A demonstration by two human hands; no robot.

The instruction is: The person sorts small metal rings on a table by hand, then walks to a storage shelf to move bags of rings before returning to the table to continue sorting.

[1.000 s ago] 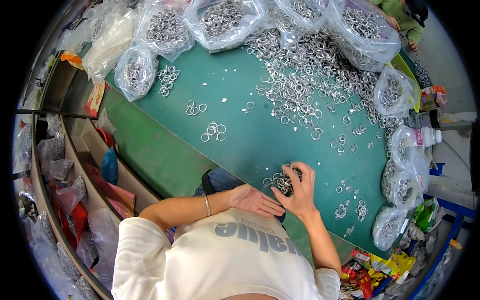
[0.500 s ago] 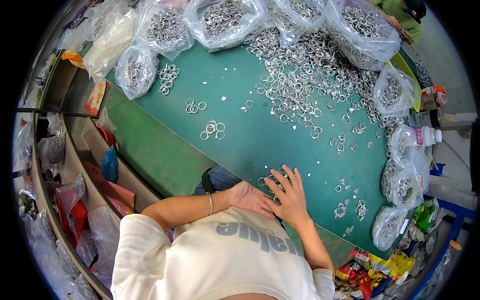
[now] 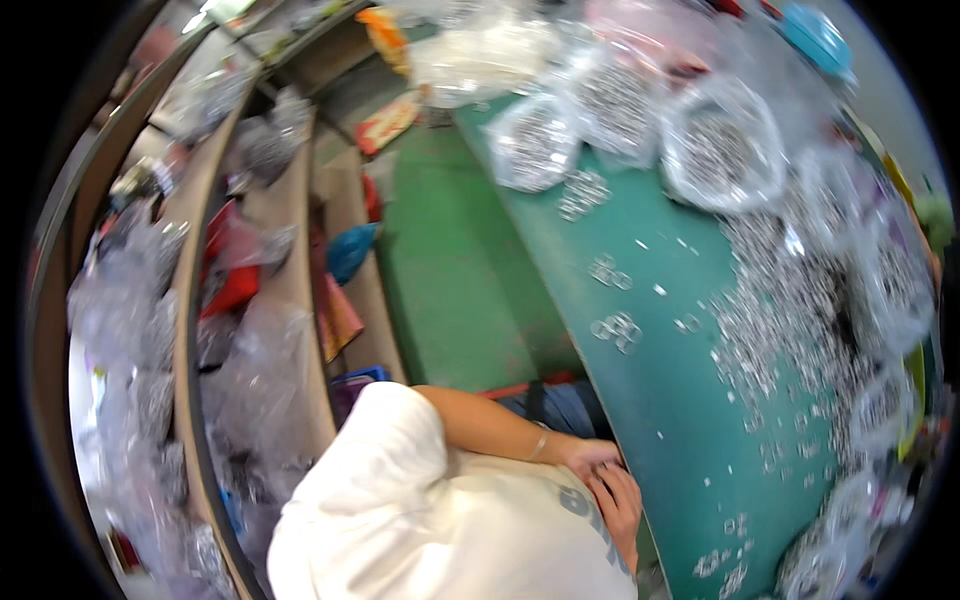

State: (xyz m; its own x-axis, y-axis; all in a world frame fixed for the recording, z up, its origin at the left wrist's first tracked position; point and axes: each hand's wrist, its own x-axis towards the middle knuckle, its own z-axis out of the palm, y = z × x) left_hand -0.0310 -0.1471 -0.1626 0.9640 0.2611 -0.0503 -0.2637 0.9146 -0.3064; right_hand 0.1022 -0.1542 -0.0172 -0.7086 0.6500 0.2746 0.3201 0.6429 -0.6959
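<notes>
At the table's near edge my two hands meet, both softened by motion blur. My left hand [image 3: 588, 453], with a thin bracelet [image 3: 541, 440] at its wrist, is curled palm up. Over it lies my right hand [image 3: 619, 496], fingers bent down into the left palm. Whatever lies between them is hidden. Small clusters of silver-coloured metal rings [image 3: 617, 331] rest on the green tabletop [image 3: 650, 395] beyond. A big loose heap of rings [image 3: 790, 300] spreads toward the table's far right.
Clear plastic bags of rings [image 3: 722, 150] line the table's far side, with more bags [image 3: 880, 410] along the right. On my left stand wooden shelves [image 3: 290, 330] packed with bags. Green floor [image 3: 450, 270] shows between shelves and table. White scraps [image 3: 660, 290] dot the tabletop.
The view has swung left, bringing in more of the shelves. My right hand has gone from spread over rings at the table edge to bent over my left palm. No rings show at that edge.
</notes>
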